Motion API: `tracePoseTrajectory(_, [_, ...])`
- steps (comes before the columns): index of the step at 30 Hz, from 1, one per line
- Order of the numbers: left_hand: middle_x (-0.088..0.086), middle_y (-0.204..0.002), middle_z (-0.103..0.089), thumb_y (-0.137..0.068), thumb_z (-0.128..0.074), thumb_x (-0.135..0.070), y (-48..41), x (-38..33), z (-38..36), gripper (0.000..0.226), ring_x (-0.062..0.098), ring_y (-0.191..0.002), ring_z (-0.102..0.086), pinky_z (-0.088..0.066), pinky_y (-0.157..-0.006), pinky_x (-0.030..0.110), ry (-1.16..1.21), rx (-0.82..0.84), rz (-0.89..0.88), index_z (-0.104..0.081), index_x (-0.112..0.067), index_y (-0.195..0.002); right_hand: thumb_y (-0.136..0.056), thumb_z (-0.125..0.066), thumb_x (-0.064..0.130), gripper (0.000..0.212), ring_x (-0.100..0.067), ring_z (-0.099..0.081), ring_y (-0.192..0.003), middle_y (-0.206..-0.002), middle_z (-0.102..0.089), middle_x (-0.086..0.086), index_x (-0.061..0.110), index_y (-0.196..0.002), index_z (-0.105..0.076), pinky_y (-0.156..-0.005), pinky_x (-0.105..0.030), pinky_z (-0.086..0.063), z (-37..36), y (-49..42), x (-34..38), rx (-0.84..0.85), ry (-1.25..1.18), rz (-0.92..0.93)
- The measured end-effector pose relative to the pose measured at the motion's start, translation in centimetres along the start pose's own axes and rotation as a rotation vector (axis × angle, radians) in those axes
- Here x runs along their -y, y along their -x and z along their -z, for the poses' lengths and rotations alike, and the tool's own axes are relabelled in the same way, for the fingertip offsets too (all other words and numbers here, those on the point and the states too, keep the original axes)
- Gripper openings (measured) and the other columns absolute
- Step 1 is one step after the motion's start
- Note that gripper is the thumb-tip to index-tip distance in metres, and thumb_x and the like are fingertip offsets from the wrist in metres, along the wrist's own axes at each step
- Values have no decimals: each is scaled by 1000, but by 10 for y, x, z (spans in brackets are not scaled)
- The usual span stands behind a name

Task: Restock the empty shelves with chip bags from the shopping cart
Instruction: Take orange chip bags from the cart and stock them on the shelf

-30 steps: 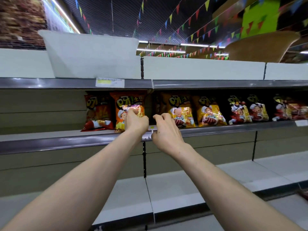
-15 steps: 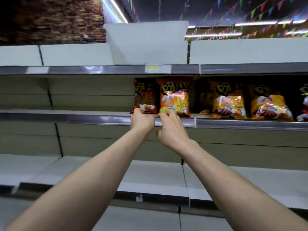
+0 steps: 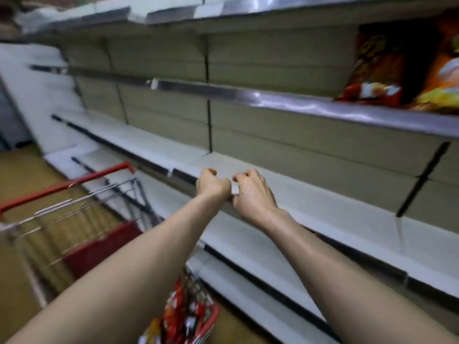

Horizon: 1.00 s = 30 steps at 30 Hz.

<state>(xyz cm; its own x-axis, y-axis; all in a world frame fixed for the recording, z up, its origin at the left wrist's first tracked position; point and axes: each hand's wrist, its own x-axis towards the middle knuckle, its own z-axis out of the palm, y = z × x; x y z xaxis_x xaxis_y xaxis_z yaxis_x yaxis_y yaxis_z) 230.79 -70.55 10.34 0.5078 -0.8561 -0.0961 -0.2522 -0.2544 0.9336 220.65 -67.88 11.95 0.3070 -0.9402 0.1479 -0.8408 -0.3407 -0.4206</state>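
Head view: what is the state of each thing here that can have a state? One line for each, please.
Left hand: fingers curled, holding nothing.
Right hand: fingers curled, holding nothing.
Red wire shopping cart: loaded with red chip bags.
Red and orange chip bags on grey metal shelf: standing.

Light is dim and flat, coming from above, with no hard shadows. A pale glare streak runs along the metal shelf rail. Motion blur smears nearly everything, worst on the cart and floor at left. The print on the bags is unreadable. Straight lines tilt and bow toward the edges. The arms are sharpest and softly shiny.
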Motion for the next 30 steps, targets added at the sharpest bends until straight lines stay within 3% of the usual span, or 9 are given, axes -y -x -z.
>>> tracePoseTrajectory(2, [9,-116,-58,-83,-62,-18,-8,37,20,38,28,-96,-57,-47,-73,34,-31,-34,71,-51,-12,-118,-94,-50,12,38,-32,-39,-128,-135,-39,-13,10,-131,-51,-100,-38,-39,-35,-2,17,75,-16,25])
tracePoseTrajectory(5, [12,-128,-54,-91,-58,-16,-21,91,46,44,29,-103,-60,-49,-81,34,-66,-80,182,-44,-14,-132,-93,-53,12,44,-31,-36,-132,-140,-36,-13,8,-136,-48,-105,-39,-38,-80,-4,38,185,-15,41])
tracePoseTrajectory(8, [12,-127,-58,-85,-63,-15,-29,135,66,43,30,-112,-58,-48,-92,33,-97,-150,252,-52,-11,-126,-94,-52,17,43,-32,-37,-132,-141,-38,-14,9,-137,-49,-106,-38,-36,-120,-6,52,248,-9,58])
tracePoseTrajectory(11, [13,-122,-61,-85,-64,-16,-32,174,80,37,31,-111,-59,-48,-92,33,-119,-175,307,-56,-7,-120,-92,-55,17,44,-34,-40,-130,-138,-40,-14,10,-135,-50,-104,-38,-37,-159,-2,60,327,-4,60])
tracePoseTrajectory(16, [17,-115,-63,-86,-65,-12,-35,241,94,29,33,-105,-61,-52,-84,37,-117,-106,477,-53,-7,-112,-90,-55,11,42,-35,-44,-126,-136,-42,-14,10,-132,-52,-103,-42,-43,-218,3,61,466,31,47])
tracePoseTrajectory(21, [14,-117,-57,-94,-60,-10,-42,304,106,41,27,-105,-57,-47,-81,32,-128,-56,630,-44,-3,-131,-91,-55,5,37,-30,-49,-119,-134,-44,-12,11,-127,-56,-97,-45,-47,-272,4,49,564,31,9])
tracePoseTrajectory(27, [15,-119,-56,-85,-65,-6,-48,375,114,47,30,-104,-55,-52,-92,40,-221,-11,764,-46,-5,-129,-91,-58,9,38,-32,-50,-119,-131,-46,-14,8,-129,-54,-101,-41,-44,-331,8,43,678,75,-7])
tracePoseTrajectory(30, [14,-124,-55,-79,-71,-23,-48,408,113,57,35,-114,-53,-48,-99,48,-346,29,792,-46,-13,-130,-93,-57,12,42,-31,-48,-123,-136,-44,-13,10,-134,-52,-102,-38,-41,-359,13,45,751,70,-7])
